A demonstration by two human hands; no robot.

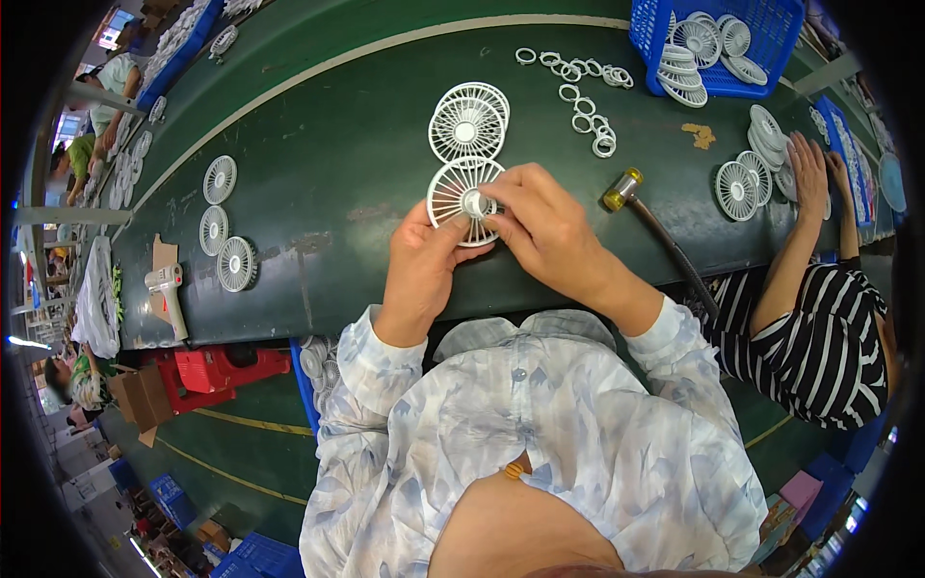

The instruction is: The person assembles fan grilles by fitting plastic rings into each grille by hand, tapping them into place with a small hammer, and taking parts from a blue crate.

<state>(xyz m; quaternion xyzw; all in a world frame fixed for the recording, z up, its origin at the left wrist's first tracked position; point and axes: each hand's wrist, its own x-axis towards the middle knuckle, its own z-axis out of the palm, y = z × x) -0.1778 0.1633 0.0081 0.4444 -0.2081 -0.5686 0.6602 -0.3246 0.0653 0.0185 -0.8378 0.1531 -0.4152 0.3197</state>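
Above the near edge of the green table, my left hand (424,270) grips a round white fan grille (449,185) by its lower left rim. My right hand (559,236) is closed at the grille's middle, its thumb and fingers pinching a small white ring (475,203) against the hub. How far the ring sits on the hub is hidden by the fingers. Just beyond lie overlapping white grilles (466,132). A curved line of loose white rings (582,106) lies farther off to the right. To the right rests a yellow-headed mallet (624,189) with a dark handle.
Several grilles (220,180) lie on the left, near a white handheld tool (166,289). A blue basket (785,53) of grilles stands far right. A co-worker's hand (807,173) touches grilles (737,188) at the right. Brown scraps (698,135) lie near the basket.
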